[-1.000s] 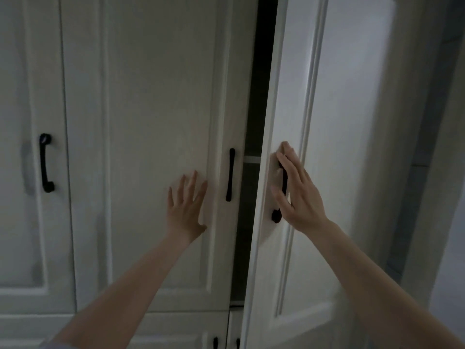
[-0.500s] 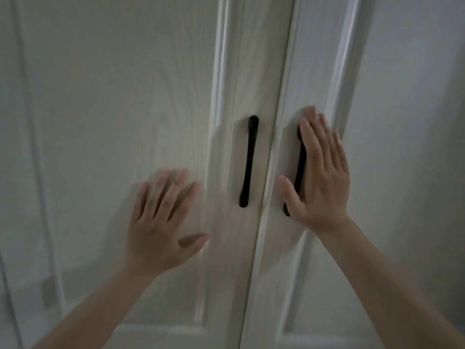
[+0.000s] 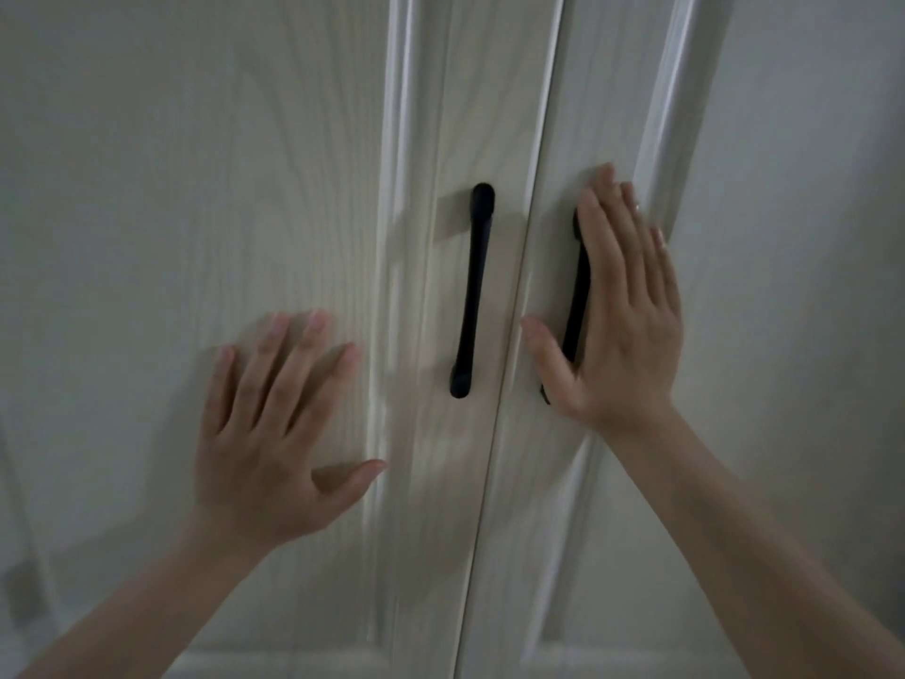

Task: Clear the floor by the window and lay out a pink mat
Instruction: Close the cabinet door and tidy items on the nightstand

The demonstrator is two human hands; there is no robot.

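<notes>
Two flat, spread hands, left hand and right hand, press shut white cupboard doors; no floor, window or mat shows, so laying-out seems undone.

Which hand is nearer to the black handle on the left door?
The right hand looks slightly nearer, just across the seam on the right door. The left hand presses the left door's panel, below-left of the left door's handle.
</notes>
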